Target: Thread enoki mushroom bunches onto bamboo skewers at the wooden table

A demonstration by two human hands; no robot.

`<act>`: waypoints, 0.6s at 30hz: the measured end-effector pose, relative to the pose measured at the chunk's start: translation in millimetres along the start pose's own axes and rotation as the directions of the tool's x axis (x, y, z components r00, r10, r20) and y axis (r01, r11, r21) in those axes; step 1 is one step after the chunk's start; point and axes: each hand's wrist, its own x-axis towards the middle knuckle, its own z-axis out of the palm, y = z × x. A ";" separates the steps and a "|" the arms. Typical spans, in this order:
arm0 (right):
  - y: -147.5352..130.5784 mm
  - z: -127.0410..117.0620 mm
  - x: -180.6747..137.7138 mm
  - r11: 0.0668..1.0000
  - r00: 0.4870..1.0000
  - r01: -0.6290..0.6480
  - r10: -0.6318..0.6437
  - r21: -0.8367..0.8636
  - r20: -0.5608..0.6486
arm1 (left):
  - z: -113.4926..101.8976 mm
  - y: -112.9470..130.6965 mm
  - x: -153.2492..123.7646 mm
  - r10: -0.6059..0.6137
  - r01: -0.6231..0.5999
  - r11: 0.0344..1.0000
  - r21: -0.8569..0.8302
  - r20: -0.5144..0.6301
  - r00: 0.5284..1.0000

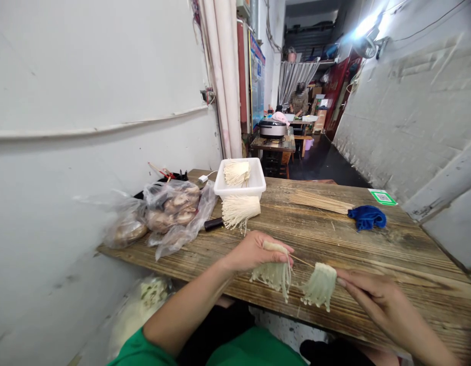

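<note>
A thin wooden skewer point(302, 261) runs between my two hands above the front of the table. My left hand point(246, 251) is closed on a flat bunch of enoki mushrooms point(271, 272) at the skewer's left end, its stems hanging down. On the skewer's right part hangs a second bunch of enoki point(320, 284), caps downward. My right hand point(373, 290) pinches right beside that bunch, fingers closed around the skewer's end, which they hide. Beyond my left hand, a larger enoki clump point(241, 211) lies on the wood next to a dark handle point(213, 224).
On the wooden table point(395, 249) stands a white tub point(240, 190) with more enoki. Clear bags of brown mushrooms point(174, 208) lie at left. Several loose skewers point(321, 202) and a blue cloth point(367, 217) lie at right. A person point(298, 101) is far back.
</note>
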 end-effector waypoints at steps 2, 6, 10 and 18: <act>-1.0 0.2 0.8 1.000 1.000 -0.011 0.011 0.003 0.025 | 1.2 1.1 -0.6 0.013 -0.013 0.998 0.069 0.000 1.000; -5.9 1.2 4.0 1.000 1.000 -0.001 0.000 0.016 0.017 | 6.9 1.3 0.3 0.005 -0.007 0.995 0.103 0.013 1.000; -9.3 0.1 5.1 1.000 0.999 0.007 -0.006 0.017 -0.033 | 11.3 -0.4 2.7 -0.042 0.041 0.998 -0.047 -0.015 0.999; -6.1 -3.5 1.5 0.999 0.995 0.012 -0.008 0.042 -0.098 | 4.3 -5.5 -0.9 0.056 -0.056 0.998 0.008 -0.028 0.998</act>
